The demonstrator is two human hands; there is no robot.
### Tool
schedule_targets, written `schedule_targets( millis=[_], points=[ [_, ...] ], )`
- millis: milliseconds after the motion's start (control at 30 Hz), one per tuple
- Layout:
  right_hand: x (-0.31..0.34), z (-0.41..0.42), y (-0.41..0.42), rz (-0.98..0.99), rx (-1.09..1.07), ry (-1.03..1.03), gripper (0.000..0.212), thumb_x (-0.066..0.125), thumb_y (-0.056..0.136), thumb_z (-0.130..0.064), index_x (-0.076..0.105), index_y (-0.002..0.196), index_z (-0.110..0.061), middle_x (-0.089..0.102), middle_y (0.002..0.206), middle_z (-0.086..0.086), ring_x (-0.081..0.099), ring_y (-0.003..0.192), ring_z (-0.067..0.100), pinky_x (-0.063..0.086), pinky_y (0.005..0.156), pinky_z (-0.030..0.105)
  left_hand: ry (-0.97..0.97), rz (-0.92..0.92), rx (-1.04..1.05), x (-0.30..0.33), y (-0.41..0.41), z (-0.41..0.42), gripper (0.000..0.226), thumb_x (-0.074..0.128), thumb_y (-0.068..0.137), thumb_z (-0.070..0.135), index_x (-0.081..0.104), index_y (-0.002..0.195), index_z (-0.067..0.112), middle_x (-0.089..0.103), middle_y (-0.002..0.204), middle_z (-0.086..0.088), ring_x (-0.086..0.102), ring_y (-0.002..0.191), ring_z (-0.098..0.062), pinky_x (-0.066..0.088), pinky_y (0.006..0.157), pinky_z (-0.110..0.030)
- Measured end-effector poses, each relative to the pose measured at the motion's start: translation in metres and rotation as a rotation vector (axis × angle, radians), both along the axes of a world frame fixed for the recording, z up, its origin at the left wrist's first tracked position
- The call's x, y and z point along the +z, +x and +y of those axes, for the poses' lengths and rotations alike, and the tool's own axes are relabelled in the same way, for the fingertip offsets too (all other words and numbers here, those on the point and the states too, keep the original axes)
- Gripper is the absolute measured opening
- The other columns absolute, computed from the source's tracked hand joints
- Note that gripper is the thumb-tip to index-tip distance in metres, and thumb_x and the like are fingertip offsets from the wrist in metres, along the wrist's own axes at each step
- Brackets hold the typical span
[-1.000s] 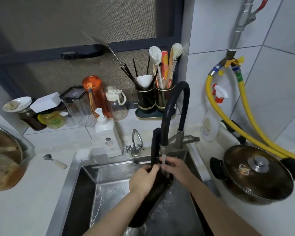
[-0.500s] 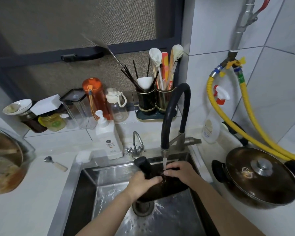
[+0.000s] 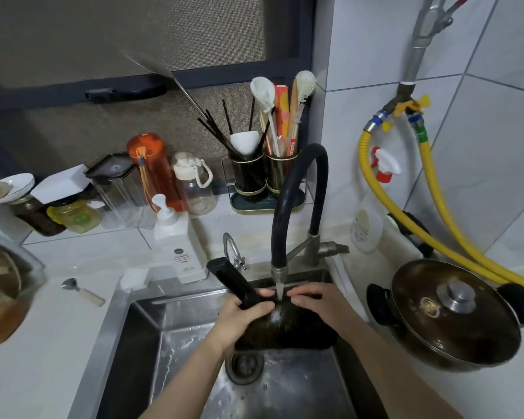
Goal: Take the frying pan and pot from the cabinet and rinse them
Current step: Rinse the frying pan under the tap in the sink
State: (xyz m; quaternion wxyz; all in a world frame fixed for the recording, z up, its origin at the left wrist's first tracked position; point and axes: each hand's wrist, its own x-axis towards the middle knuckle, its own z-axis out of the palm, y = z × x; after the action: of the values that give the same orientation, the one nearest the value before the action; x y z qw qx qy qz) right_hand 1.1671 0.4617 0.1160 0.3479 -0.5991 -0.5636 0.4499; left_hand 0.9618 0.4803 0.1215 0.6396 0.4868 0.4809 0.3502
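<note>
The black frying pan point(image 3: 288, 329) is held bottom up over the steel sink point(image 3: 139, 334), under a thin stream from the black faucet point(image 3: 297, 201). My left hand point(image 3: 239, 316) grips the pan where its black handle point(image 3: 232, 282) joins, and the handle points up and left. My right hand point(image 3: 318, 300) rests on the pan's wet underside with fingers spread near the stream. The dark pot point(image 3: 454, 316) with its lid and steel knob stands on the counter to the right of the sink.
A white soap pump bottle point(image 3: 176, 243) and a small second tap point(image 3: 233, 249) stand behind the sink. Bottles, jars and utensil holders point(image 3: 263, 176) line the ledge. Yellow hoses point(image 3: 430, 234) run above the pot. A spoon point(image 3: 84, 291) and a glass bowl point(image 3: 9, 297) lie at left.
The pan has been turned from nearly upright to lying across the sink, bottom up. Its handle swung down and to the left. Both hands stayed on it under the water.
</note>
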Motion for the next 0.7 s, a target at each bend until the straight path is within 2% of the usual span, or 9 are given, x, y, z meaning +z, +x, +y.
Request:
schedule_targets(
  millis=[100,167,233,300,367,433,533,700],
  points=[
    [-0.003,0.008,0.018,0.042,-0.119,-0.012,0.018,0.066,0.085,-0.023,0.070,0.094,-0.038,0.070,0.098,-0.016,0.063,0.093,-0.002,0.047,0.078,0.008,-0.063,-0.013,0.019,-0.004,0.001,-0.001,0.019,0.075,0.074,0.003,0.077,0.089,0.014,0.075,0.096,-0.009,0.070,0.087,-0.018,0.054,0.070,-0.020],
    [-0.006,0.016,0.032,0.096,-0.232,-0.049,0.022,0.065,0.086,-0.018,0.066,0.104,-0.032,0.066,0.108,-0.006,0.062,0.099,0.007,0.049,0.076,0.011,-0.090,-0.008,0.028,-0.007,0.003,-0.001,0.018,0.076,0.072,0.004,0.078,0.087,0.014,0.075,0.091,-0.008,0.069,0.085,-0.017,0.054,0.069,-0.019],
    [-0.007,0.026,0.043,0.089,-0.303,-0.086,0.040,0.065,0.087,-0.016,0.055,0.125,-0.020,0.057,0.125,0.002,0.054,0.117,0.019,0.048,0.095,0.029,-0.097,-0.014,0.038,-0.008,0.007,0.001,0.017,0.076,0.072,0.005,0.077,0.086,0.014,0.075,0.091,-0.008,0.069,0.085,-0.017,0.054,0.069,-0.019],
    [-0.006,0.036,0.051,0.047,-0.354,-0.096,0.057,0.065,0.087,-0.013,0.041,0.138,-0.012,0.046,0.138,0.006,0.044,0.128,0.024,0.038,0.106,0.037,-0.094,-0.028,0.050,-0.007,0.010,0.004,0.015,0.076,0.072,0.004,0.077,0.083,0.014,0.075,0.089,-0.006,0.069,0.084,-0.015,0.053,0.071,-0.020],
    [-0.006,0.047,0.056,0.041,-0.387,-0.080,0.064,0.066,0.086,-0.011,0.035,0.141,-0.008,0.041,0.143,0.010,0.041,0.129,0.024,0.035,0.104,0.033,-0.079,-0.035,0.054,-0.003,0.012,0.006,0.015,0.075,0.072,0.003,0.076,0.079,0.015,0.075,0.087,-0.002,0.069,0.082,-0.014,0.053,0.073,-0.021],
    [-0.007,0.056,0.060,0.050,-0.400,-0.118,0.071,0.066,0.086,-0.014,0.027,0.144,-0.008,0.033,0.148,0.011,0.037,0.130,0.021,0.033,0.102,0.029,-0.066,-0.041,0.063,0.000,0.011,0.009,0.016,0.074,0.073,0.000,0.076,0.078,0.016,0.075,0.084,0.000,0.069,0.080,-0.012,0.053,0.068,-0.018],
    [-0.011,0.069,0.067,0.025,-0.367,-0.230,0.085,0.063,0.089,-0.025,0.006,0.151,-0.011,0.013,0.158,0.008,0.019,0.144,0.026,0.022,0.114,0.038,-0.054,-0.058,0.086,0.005,0.004,0.010,0.021,0.076,0.070,0.001,0.074,0.087,0.013,0.075,0.087,-0.006,0.071,0.082,-0.016,0.055,0.067,-0.018],
    [-0.012,0.076,0.067,0.096,-0.411,-0.253,0.081,0.059,0.092,-0.024,0.007,0.152,-0.012,0.015,0.159,0.009,0.020,0.144,0.029,0.022,0.115,0.041,-0.030,-0.072,0.127,0.013,-0.008,0.011,0.034,0.080,0.060,0.014,0.074,0.093,0.015,0.075,0.093,-0.009,0.071,0.086,-0.019,0.054,0.067,-0.020]
  ],
)
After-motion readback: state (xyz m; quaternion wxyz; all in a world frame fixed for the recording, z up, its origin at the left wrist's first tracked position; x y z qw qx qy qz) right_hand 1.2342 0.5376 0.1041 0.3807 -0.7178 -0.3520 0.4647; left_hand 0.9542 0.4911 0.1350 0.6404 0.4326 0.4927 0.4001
